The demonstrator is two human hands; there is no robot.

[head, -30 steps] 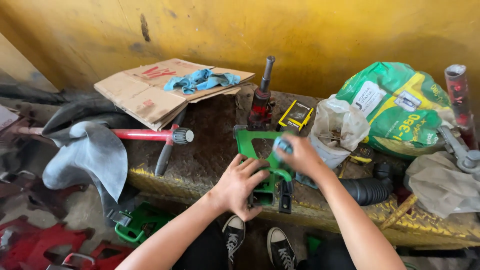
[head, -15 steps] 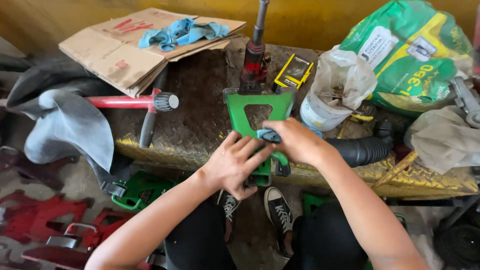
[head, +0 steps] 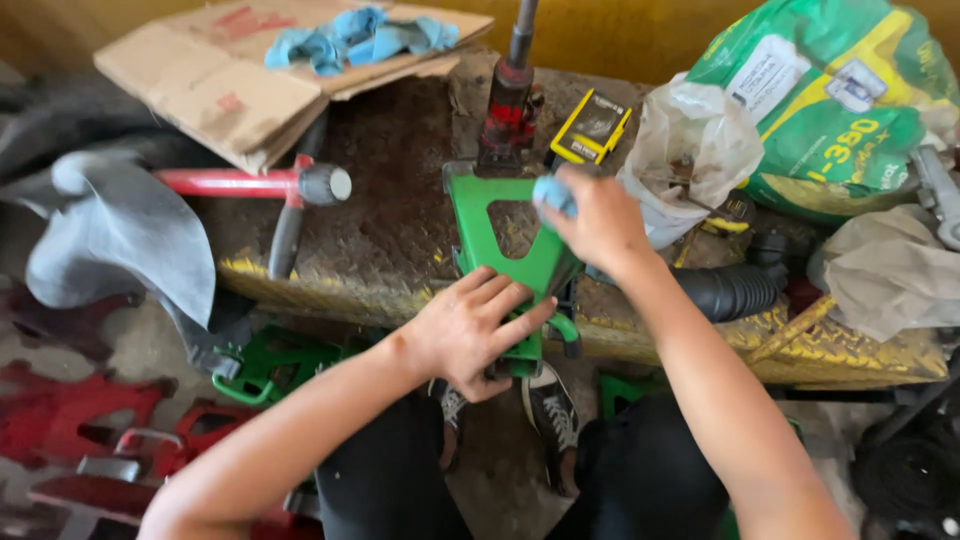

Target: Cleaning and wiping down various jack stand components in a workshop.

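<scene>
Cluttered bench: left hand (head: pixel 470 330) clamps green bracket (head: pixel 505 235), right hand (head: pixel 595 215) pinches blue rag (head: pixel 553 193) above; bracket overhangs edge, may slip.

A green metal bracket (head: pixel 500 235) with a triangular cutout lies flat at the near edge of the yellow-rimmed bench, its narrow end overhanging toward the near side. A pale blue cloth (head: pixel 553 193) sits bunched on its far right corner, apparently pressed against the paint.
</scene>
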